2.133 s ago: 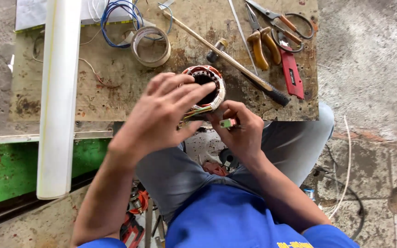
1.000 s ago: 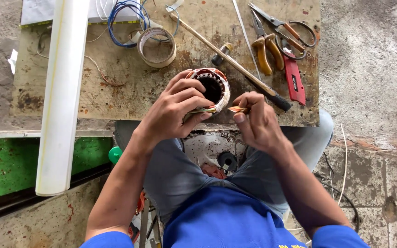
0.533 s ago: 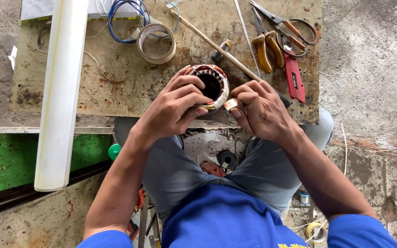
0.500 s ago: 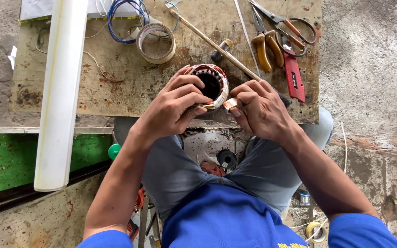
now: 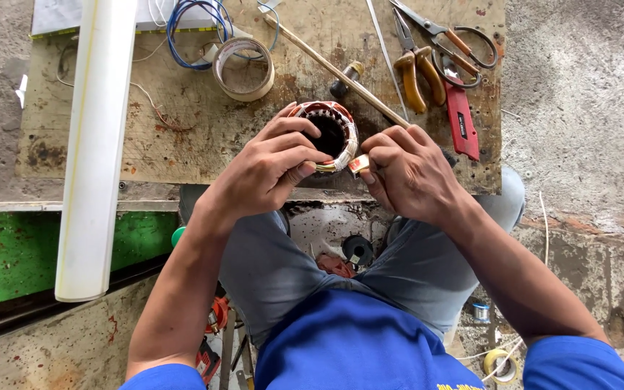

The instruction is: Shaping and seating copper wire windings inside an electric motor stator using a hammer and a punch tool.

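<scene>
The table (image 5: 182,144) under my hands is a worn wooden board, stained and scratched, and it stretches out ahead of both of them. Off to the outside of my left hand, well apart from it, a long white pipe (image 5: 95,144) lies across the board and runs past its near edge. Ahead of my left hand sit a loop of blue wire (image 5: 182,29) and, just beside it, a roll of tape (image 5: 243,68) lying flat. Ahead of my right hand lie yellow-handled pliers (image 5: 417,72), scissors (image 5: 456,43) and a red-handled cutter (image 5: 462,123), all close together. A thin wooden stick (image 5: 334,68) runs slantwise from the far side of the table down toward my right hand.

My left hand (image 5: 269,170) is curled around the motor coil ring (image 5: 330,133), fingers wrapped over its near side and thumb pressed against its lower rim, so the ring stands tilted at the table's near edge, its dark hole facing up at me. Copper windings show around its rim. My right hand (image 5: 409,173) is just beside the ring, fingers bunched together and pinching a small pale strip (image 5: 359,165) whose tip meets the ring's lower edge. The two hands nearly touch each other there, with the strip between them.
</scene>
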